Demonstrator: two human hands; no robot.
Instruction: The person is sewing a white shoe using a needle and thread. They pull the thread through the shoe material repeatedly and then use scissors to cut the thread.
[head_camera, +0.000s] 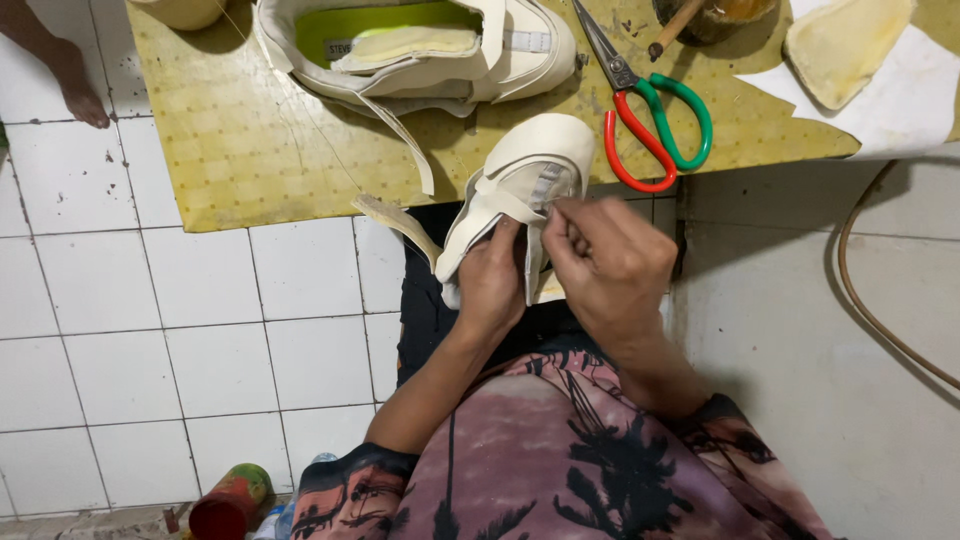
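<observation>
Just below the yellow bench (250, 150): cream canvas shoe (520, 185), seemingly light and soft, cradled underneath by left hand (490, 285); right hand (610, 265) fingers (570, 215) pinching its strap.

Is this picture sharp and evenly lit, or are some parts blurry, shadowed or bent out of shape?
In the head view, light is soft and even, with no harsh glare; the cream shoe and both hands, left hand and right hand, look sharp. A shadow darkens the floor under the yellow mat at right. The tile lines on the left bow slightly, a wide-lens effect.
</observation>
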